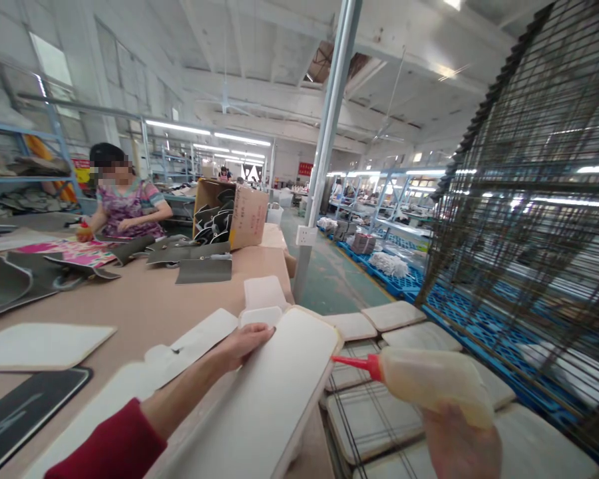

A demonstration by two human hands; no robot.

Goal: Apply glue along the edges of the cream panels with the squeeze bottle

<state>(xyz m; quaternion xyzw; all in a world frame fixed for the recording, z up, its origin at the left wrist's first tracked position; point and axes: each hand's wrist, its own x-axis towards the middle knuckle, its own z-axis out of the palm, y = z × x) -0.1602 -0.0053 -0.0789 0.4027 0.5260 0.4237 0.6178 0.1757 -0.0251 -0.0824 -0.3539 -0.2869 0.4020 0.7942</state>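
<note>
My left hand (247, 342) is closed on the upper left edge of a white panel (274, 392) with rounded corners, which is tilted up in front of me. Yellowish glue shows along the panel's top and right rim. In my right hand (462, 439) is a translucent glue bottle (429, 379) with a red nozzle, held on its side. The nozzle tip points left, right at or very near the panel's right edge; I cannot tell whether it touches. Other white pieces (199, 342) lie on the table just left of my left hand.
White panels lie on a wire rack (374, 412) at lower right. A tall stack of wire racks (524, 186) rises at right. Across the brown table (239, 286), a co-worker (124, 199) sits beside grey pieces and a cardboard box (247, 216). A dark panel (30, 412) lies at left.
</note>
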